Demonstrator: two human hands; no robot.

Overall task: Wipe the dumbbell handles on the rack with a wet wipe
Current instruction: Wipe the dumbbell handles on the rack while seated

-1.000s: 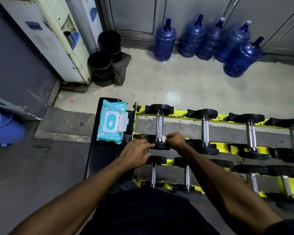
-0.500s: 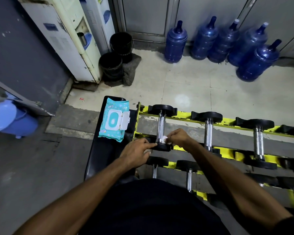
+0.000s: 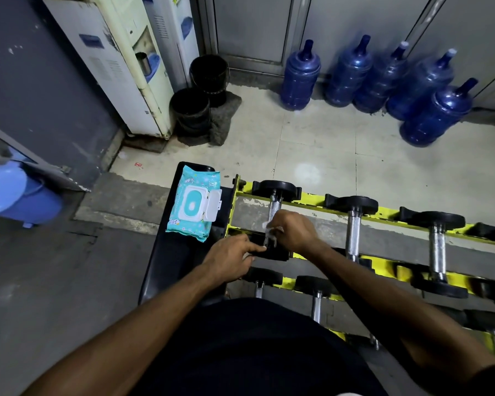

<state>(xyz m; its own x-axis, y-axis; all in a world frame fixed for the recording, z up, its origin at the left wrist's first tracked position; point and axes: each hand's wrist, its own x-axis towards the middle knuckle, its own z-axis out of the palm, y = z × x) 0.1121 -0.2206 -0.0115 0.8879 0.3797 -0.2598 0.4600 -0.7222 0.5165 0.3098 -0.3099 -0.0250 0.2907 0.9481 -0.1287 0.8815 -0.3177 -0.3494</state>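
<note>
Head view — right hand (image 3: 296, 234) grips wet wipe (image 3: 269, 228) round knurled chrome handle (image 3: 275, 207); left hand (image 3: 230, 261) touches black weight (image 3: 273, 252), fingers (image 3: 255, 248) straight.

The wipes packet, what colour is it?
The soft plastic wipes packet is turquoise with a white lid, head view.

— What is the right hand (image 3: 295, 231) doing?
— It is gripping a crumpled white wet wipe (image 3: 269, 228) and pressing it against the knurled steel handle (image 3: 275, 205) of the leftmost black-ended dumbbell (image 3: 276, 188) on the yellow-and-grey metal rack (image 3: 397, 241).
— And the left hand (image 3: 232, 261)?
— It is reaching across with straight fingers and touching that dumbbell's near black end.
— Where is the pack lying?
— The teal wet-wipe pack (image 3: 195, 202) is lying on the black padded table (image 3: 172, 258) just left of the rack, with its white lid standing open. Five blue plastic water jugs (image 3: 300, 78) are standing by the far wall.
</note>
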